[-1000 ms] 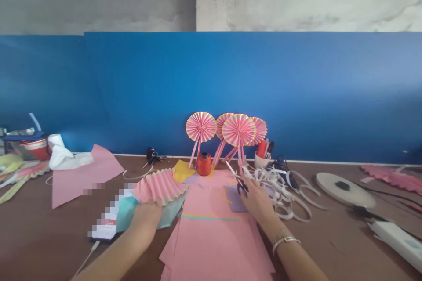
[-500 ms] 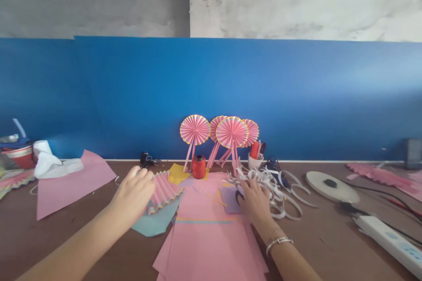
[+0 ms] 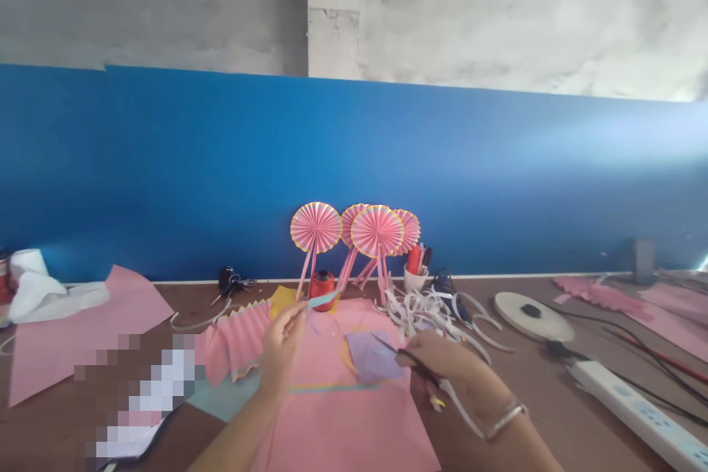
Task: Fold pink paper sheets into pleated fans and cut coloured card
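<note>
In the middle of the frame, the left hand is pinching a narrow teal paper strip between thumb and fingertips, with the strip's free end sticking out up and to the right. Just right of centre, the right hand is curling its fingers around a pair of dark-handled scissors, though the finger loops are hidden, and the thin blades are pointing up and left across a lilac paper piece. That piece is lying on a pink paper sheet at lower centre. The strip is gripped only at one end, so it could bend or slip away if the pinch loosens. The blade tips are sitting so close to the lilac paper that a small drop of the right hand could nick it or the pink sheet beneath. A pile of curled white paper offcuts is lying just beyond the blades and could snag them if the scissors swing upward. At the left, a pleated pink paper fan strip is resting loose beside the left forearm, and a careless brush could crush its folds or push it out of place.
</note>
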### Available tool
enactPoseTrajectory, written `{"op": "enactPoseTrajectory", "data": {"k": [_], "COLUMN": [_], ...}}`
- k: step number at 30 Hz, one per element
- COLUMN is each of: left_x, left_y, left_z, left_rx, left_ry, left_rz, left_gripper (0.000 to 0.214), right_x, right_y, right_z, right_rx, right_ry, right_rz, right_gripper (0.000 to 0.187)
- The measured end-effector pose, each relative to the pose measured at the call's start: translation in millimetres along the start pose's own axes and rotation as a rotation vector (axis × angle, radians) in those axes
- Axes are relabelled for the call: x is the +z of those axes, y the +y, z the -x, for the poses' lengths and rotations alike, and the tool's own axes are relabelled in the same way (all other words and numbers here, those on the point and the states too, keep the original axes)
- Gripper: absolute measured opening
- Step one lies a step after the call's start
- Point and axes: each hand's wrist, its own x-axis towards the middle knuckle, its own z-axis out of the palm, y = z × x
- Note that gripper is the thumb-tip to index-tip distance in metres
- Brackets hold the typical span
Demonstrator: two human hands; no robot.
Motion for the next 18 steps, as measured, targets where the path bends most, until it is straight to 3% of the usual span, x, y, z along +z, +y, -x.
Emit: {"op": "enactPoseTrajectory", "data": {"k": [3, 5, 8, 12, 14, 18], "left_x": [5.7, 5.4, 4.0, 6.2, 7.8, 5.0], "left_y": [-13, -18, -21, -19, -19, -21], "left_z": [12, 18, 27, 35, 36, 23], "left_rx": [0.177, 0.291, 0.435, 0.544, 0.476, 0.067], "left_ry": [0.042, 0.004, -0.127, -0.321, -0.306, -0.103], "left_rz": [-0.033, -0.133, -0.283, -0.314, -0.260, -0.025], "left_gripper": [0.031, 0.031, 0.032, 0.035, 0.037, 0.043], "right_x": [5, 20, 51, 73, 74, 72], "right_y": [-2, -9, -21, -27, -25, -20], "right_z": [-7, -12, -15, -15, -17, -21], "right_rx": [-0.027, -0.033, 0.033, -0.087, -0.192, -0.353], "right_ry": [-0.173, -0.140, -0.093, 0.087, 0.132, 0.246], "right_rz": [-0.536, -0.796, -0.931, -0.902, -0.830, -0.661], "right_gripper": [0.030, 0.039, 0.040, 0.044, 0.040, 0.029]}}
